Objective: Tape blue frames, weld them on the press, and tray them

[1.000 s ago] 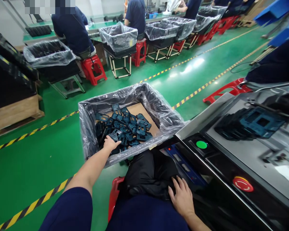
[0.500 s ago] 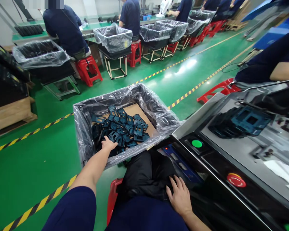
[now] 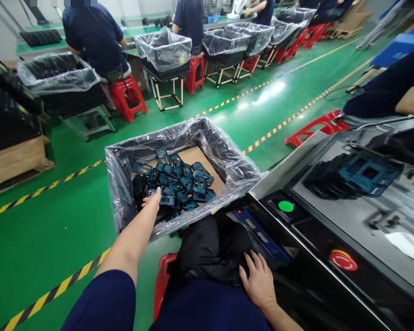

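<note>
My left hand [image 3: 153,198] reaches into a bin [image 3: 124,216] lined with clear plastic. Its fingers are closed on a dark teal plastic plate with rectangular cutouts [image 3: 167,197], which shows on both sides of the thumb. Under and around it lies a heap of similar plastic plates [image 3: 184,177], loose on a cardboard sheet [image 3: 193,157]. My right hand [image 3: 258,281] rests on my dark trousers, beside the machine, with its fingers spread and nothing in it.
To my right stands a machine with a green button [image 3: 286,206] and a red emergency stop [image 3: 343,260]. More teal plates [image 3: 357,172] sit stacked on its top. Lined bins [image 3: 163,50], red stools [image 3: 128,96] and seated people fill the far side.
My left hand has turned and lifted slightly, and a teal plate now shows in its grasp. The right hand stays on my leg. The view has shifted a little.
</note>
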{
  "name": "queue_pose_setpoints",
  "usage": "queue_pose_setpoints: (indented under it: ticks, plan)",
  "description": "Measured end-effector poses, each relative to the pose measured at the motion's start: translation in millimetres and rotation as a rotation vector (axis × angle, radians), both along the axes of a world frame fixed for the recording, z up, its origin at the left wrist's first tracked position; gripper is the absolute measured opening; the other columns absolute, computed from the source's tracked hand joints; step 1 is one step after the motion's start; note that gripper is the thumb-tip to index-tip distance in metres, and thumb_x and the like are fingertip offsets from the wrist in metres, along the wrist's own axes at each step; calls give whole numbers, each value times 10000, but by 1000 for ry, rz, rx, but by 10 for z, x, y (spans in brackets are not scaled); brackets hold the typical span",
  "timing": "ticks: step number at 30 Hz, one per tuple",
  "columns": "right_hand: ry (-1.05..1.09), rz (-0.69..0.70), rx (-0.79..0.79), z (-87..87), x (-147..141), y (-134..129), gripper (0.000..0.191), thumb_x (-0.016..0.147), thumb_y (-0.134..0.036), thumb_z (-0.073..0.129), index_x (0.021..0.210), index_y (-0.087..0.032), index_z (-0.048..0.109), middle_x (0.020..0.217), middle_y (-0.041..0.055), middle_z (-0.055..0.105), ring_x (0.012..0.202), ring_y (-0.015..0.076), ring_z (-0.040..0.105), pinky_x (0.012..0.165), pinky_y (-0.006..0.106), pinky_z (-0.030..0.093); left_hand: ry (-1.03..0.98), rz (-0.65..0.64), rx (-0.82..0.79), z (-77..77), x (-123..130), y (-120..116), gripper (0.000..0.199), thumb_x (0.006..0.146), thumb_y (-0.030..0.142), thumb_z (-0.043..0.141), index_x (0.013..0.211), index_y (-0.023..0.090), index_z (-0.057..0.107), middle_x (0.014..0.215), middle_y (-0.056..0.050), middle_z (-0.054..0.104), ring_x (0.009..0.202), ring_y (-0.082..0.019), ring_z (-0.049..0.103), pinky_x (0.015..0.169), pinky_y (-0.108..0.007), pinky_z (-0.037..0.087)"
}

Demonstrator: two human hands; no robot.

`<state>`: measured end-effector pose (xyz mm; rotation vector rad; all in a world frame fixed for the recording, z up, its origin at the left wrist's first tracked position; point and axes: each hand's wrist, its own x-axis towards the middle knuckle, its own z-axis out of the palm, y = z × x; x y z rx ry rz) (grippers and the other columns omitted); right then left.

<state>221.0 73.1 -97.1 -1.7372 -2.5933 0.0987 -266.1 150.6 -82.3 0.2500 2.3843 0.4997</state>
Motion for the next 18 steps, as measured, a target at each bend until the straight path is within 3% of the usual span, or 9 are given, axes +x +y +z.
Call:
queue_pose_setpoints:
  ticks: [3, 5, 8, 10, 14, 18]
  plan:
    - [3, 9, -1, -2, 2, 4, 487, 870, -448, 437, 1228, -165, 606, 1321, 125, 558, 1303, 339, 403, 1011, 476, 411, 182, -164, -44, 37, 8, -51, 976, 714, 704, 551, 1433, 133, 221, 1500, -300, 174, 1366, -498, 218, 1008, -631, 342]
    - [2, 11, 0, 2, 0, 9, 485, 871, -444, 437, 1228, -163, 605, 1320, 126, 559, 1302, 339, 402, 1010, 477, 411, 247, -376, -11, 62, -6, -94, 1108, 570, 646, 738, 1450, 218, 218, 1568, -199, 116, 1436, -434, 72, 1108, -565, 243]
    - [-7, 11, 1, 10, -5, 14, 481, 869, -441, 446, 1225, -163, 610, 1323, 124, 559, 1299, 339, 407, 1006, 476, 417, 256, -702, 43, 79, -52, -149, 1189, 386, 433, 905, 1418, 321, 324, 1584, -76, 192, 1462, -359, 27, 1167, -449, 144]
    - [-13, 16, 2, 14, -8, 14, 479, 866, -440, 456, 1222, -162, 617, 1324, 123, 559, 1297, 339, 410, 1006, 474, 419, 255, -834, 49, 68, -90, -169, 1086, 457, 376, 891, 1407, 299, 370, 1566, -80, 252, 1458, -346, 74, 1173, -457, 107]
    - [-20, 13, 1, 16, -9, 8, 476, 870, -435, 463, 1228, -163, 617, 1329, 120, 555, 1297, 340, 410, 1009, 475, 417, 282, -892, -3, 9, -133, -179, 680, 785, 421, 667, 1377, 196, 419, 1468, -132, 381, 1367, -335, 296, 1125, -553, 194]
    - [-16, 5, -3, 10, -7, 9, 475, 866, -431, 467, 1225, -159, 619, 1327, 123, 553, 1297, 343, 408, 1017, 476, 412, 323, -783, -98, -62, -112, -174, 748, 741, 503, 671, 1343, 140, 419, 1370, -188, 436, 1260, -354, 426, 1022, -501, 359]
